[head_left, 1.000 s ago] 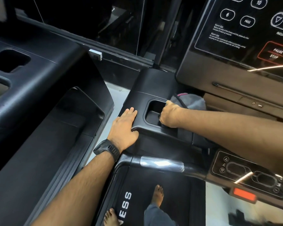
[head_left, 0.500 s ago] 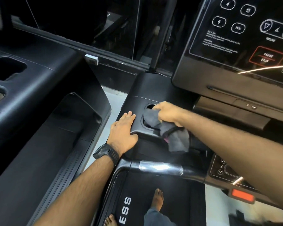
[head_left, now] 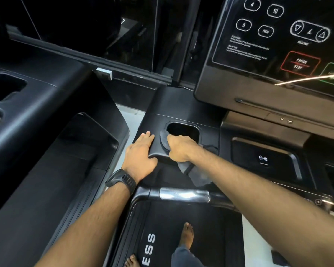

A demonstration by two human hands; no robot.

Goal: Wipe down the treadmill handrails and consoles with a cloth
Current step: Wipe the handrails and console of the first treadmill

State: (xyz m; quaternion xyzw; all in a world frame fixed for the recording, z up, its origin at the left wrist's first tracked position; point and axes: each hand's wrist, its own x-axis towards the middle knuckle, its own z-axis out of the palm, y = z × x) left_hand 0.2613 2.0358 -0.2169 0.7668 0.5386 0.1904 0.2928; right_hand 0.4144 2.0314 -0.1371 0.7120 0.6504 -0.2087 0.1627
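Note:
My right hand (head_left: pixel 180 148) is shut on a dark grey cloth (head_left: pixel 196 175) and presses it on the near left rim of the cup holder (head_left: pixel 183 130) in the black console tray (head_left: pixel 183 112). One end of the cloth hangs down below my wrist. My left hand (head_left: pixel 141 156) lies flat, fingers together, on the tray's left edge, with a black watch on the wrist. The console's touch panel (head_left: pixel 274 47) rises at the upper right. A chrome-and-black handrail bar (head_left: pixel 183 194) crosses under my arms.
A neighbouring treadmill's black console (head_left: pixel 33 105) and side cover fill the left. A wireless charging pad recess (head_left: pixel 263 158) lies right of the cup holder. Below are the treadmill belt (head_left: pixel 162 237) and my bare feet. A light floor strip shows between the machines.
My right hand has come out of the cup holder with the cloth and moved to its near left rim. The view has shifted slightly. My left hand stays put.

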